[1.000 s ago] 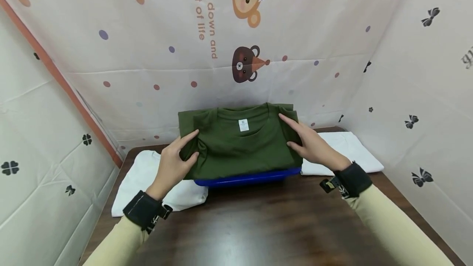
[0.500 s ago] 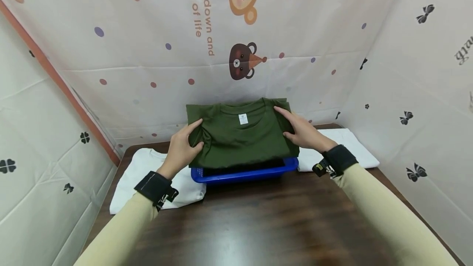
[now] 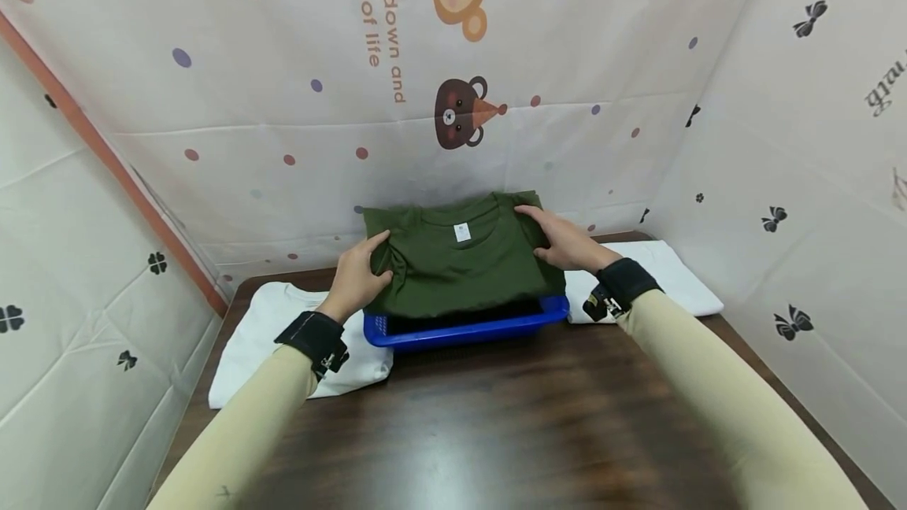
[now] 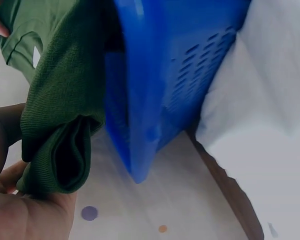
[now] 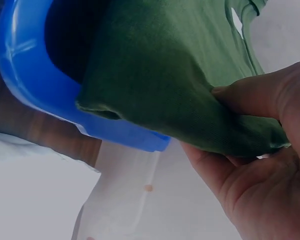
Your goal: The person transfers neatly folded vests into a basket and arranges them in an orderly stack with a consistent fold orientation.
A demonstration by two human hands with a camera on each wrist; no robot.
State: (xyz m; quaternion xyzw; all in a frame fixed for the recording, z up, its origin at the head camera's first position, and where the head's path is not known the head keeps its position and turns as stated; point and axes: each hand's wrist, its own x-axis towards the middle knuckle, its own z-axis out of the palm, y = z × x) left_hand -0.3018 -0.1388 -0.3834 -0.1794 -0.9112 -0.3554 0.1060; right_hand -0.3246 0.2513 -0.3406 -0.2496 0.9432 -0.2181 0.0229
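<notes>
A folded dark green T-shirt with a white neck label is held over a blue plastic basket, collar toward the wall. My left hand grips its left side; the left wrist view shows the fold of the shirt between thumb and fingers, beside the basket's slotted wall. At the opposite side my right hand pinches the cloth, thumb on top and fingers beneath, as the right wrist view shows. The shirt hides much of the basket's inside, which looks dark.
A folded white garment lies left of the basket, partly behind my left forearm. Another folded white garment lies to the right. The brown wooden table meets patterned fabric walls at the back and sides.
Both hands have carried the green T-shirt slightly back from the basket's front rim, so more of the rim and dark inside shows. Lately the shirt has lowered a little. The head view shifted slightly.
</notes>
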